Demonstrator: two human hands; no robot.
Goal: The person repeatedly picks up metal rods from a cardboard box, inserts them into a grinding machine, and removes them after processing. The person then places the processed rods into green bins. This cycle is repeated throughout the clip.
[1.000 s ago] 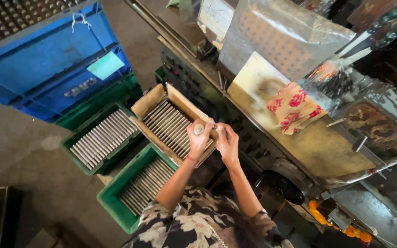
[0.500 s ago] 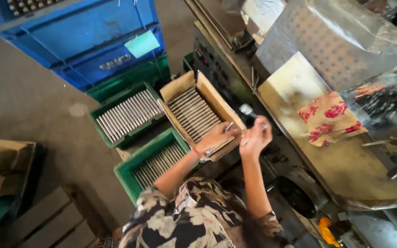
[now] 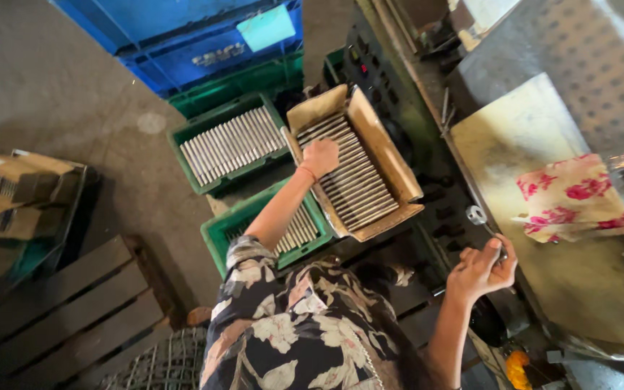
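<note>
Left hand [image 3: 321, 157] closing fingers on rods [image 3: 359, 189] in cardboard box [image 3: 388, 148]; right hand [image 3: 482, 269] gripping lever [image 3: 484, 224] w/ fingers curled. Rods may be slipping & rolling out.

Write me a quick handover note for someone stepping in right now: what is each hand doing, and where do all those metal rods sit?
Left hand: down in the open brown cardboard box, closed over its row of grey metal rods; whether it grips one cannot be told.
Right hand: at the machine's edge, fingers curled round a dark lever with a round silver knob.
More rods fill two green plastic crates on the floor beside the box, with blue crates behind.
A pink floral cloth lies on the worn metal worktop.
Done and left: the box and crates all hold rods; nothing shows how many are processed.
</note>
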